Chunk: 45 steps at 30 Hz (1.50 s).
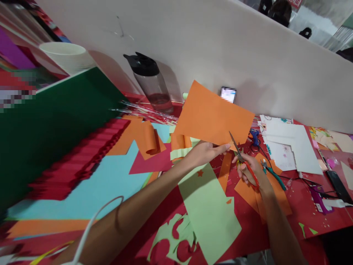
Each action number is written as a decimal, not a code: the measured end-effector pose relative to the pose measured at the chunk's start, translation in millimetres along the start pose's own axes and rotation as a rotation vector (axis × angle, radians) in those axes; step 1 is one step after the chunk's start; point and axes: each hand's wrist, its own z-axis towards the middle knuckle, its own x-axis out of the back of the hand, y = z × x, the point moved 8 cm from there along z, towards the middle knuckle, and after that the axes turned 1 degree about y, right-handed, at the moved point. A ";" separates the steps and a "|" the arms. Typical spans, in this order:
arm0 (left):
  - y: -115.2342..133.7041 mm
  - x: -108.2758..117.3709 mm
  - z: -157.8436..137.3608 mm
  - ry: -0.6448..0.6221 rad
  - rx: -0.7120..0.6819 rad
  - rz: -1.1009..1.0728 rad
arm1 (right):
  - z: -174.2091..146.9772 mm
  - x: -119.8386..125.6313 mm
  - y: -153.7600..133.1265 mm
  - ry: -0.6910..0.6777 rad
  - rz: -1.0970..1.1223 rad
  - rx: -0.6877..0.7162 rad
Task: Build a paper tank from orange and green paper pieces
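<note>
My left hand [208,152] pinches the lower edge of an orange sheet of paper [212,114], which stands tilted up above the table. In my right hand [249,169] is a pair of scissors [250,173] with red-orange handles. The blades point up and lie at the sheet's lower edge, close to my left fingertips. A small orange flap of paper shows between the fingertips and the blades. Below my hands lies a light green sheet [212,209] with a small orange star [200,173] on it. Part of my left fingers is hidden behind the sheet.
Pliers [275,176] and orange paper lie right of my right hand, with a blue glue gun [255,137] behind. A water bottle [154,84] stands against the white partition [193,44]. Cut green scraps [176,235] lie in front. A dark green board [60,121] rises at left.
</note>
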 end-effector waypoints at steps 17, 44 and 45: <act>11.3 -0.5 4.2 -0.003 -0.108 -0.243 | 1.2 3.1 3.4 0.027 -0.023 -0.019; 18.2 7.6 3.5 0.019 -0.302 -0.074 | 3.2 18.5 26.0 0.026 -0.044 -0.110; 19.4 8.4 3.8 0.028 -0.307 -0.073 | 3.3 17.5 25.3 0.020 -0.048 -0.109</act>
